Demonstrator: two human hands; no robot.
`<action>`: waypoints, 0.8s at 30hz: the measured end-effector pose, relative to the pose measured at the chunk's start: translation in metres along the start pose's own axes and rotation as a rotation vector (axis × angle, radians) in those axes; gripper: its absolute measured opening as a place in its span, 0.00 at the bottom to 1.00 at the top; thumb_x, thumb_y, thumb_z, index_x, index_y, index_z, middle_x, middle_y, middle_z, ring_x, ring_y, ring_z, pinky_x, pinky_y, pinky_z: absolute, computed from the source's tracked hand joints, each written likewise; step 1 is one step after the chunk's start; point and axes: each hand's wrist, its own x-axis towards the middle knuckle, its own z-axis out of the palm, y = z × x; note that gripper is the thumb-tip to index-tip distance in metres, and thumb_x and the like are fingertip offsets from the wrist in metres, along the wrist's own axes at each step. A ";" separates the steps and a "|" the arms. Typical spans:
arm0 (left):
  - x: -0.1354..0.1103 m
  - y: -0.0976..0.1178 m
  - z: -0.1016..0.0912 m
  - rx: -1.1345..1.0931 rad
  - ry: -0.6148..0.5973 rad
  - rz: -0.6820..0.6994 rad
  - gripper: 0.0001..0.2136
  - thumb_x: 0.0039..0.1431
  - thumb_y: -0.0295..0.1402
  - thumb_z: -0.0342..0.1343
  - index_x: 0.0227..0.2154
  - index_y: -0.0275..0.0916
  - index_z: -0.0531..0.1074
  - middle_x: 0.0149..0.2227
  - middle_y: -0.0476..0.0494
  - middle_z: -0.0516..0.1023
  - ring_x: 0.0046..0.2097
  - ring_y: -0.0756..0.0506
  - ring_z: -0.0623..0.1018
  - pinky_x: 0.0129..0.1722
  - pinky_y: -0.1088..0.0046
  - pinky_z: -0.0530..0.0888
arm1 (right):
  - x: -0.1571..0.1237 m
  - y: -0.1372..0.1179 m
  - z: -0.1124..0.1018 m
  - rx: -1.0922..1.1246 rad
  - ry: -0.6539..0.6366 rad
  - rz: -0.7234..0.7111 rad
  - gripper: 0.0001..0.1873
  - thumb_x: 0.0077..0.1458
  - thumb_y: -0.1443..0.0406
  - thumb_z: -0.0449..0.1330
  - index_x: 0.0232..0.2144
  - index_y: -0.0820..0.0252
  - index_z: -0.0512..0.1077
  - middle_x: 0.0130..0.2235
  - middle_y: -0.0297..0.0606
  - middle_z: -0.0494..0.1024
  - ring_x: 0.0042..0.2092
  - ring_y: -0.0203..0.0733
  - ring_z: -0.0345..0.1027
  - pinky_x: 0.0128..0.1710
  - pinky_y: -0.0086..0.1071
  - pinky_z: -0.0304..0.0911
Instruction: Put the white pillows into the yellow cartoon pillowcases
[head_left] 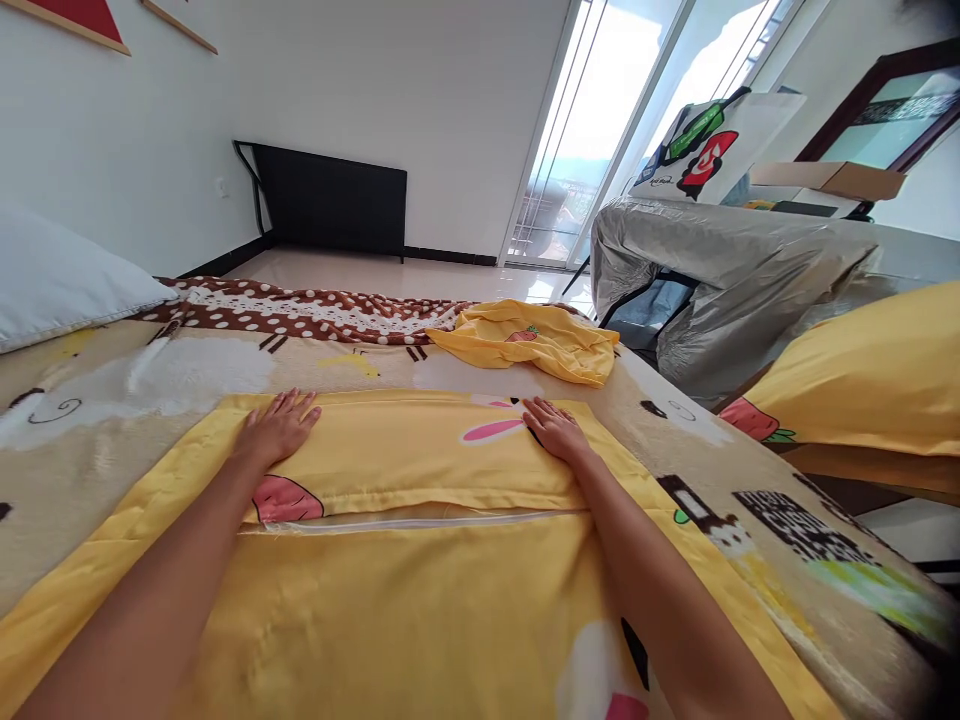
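A yellow pillowcase (pixel 420 470) with strawberry and rabbit prints lies spread on the bed, its zipper seam running across the middle. My left hand (pixel 276 425) lies flat on its far left part, fingers stretched out. My right hand (pixel 553 425) rests flat on its far right part, next to a pink rabbit-ear print, fingers extended. Neither hand holds anything. A second yellow cloth (pixel 529 340), crumpled, lies beyond the pillowcase toward the far edge of the bed.
The bed carries a beige cartoon-print sheet (pixel 112 400). A white pillow (pixel 60 280) sits at the left, a brown dotted cloth (pixel 300 305) along the far edge, a yellow pillow (pixel 862 370) at the right. A silver-covered table (pixel 720 260) stands beyond, by glass doors.
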 end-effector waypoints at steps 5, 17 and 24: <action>-0.014 -0.035 -0.006 0.022 0.040 -0.066 0.30 0.64 0.47 0.24 0.65 0.39 0.44 0.68 0.41 0.40 0.68 0.40 0.44 0.62 0.49 0.46 | -0.011 0.031 -0.001 -0.013 -0.002 0.142 0.31 0.64 0.51 0.34 0.65 0.52 0.48 0.67 0.34 0.47 0.67 0.40 0.38 0.63 0.44 0.40; -0.021 0.049 -0.035 0.051 0.160 0.109 0.27 0.63 0.36 0.36 0.63 0.32 0.48 0.65 0.35 0.52 0.66 0.40 0.52 0.62 0.49 0.48 | -0.022 -0.061 -0.037 -0.051 0.173 0.085 0.32 0.56 0.75 0.41 0.63 0.71 0.50 0.65 0.54 0.51 0.66 0.47 0.43 0.62 0.46 0.37; -0.016 0.165 0.008 -0.005 0.097 0.478 0.24 0.64 0.37 0.33 0.61 0.42 0.57 0.65 0.47 0.55 0.65 0.50 0.55 0.63 0.66 0.52 | -0.015 -0.187 0.007 0.048 0.137 -0.305 0.24 0.64 0.62 0.40 0.61 0.55 0.56 0.62 0.35 0.61 0.62 0.33 0.52 0.59 0.31 0.46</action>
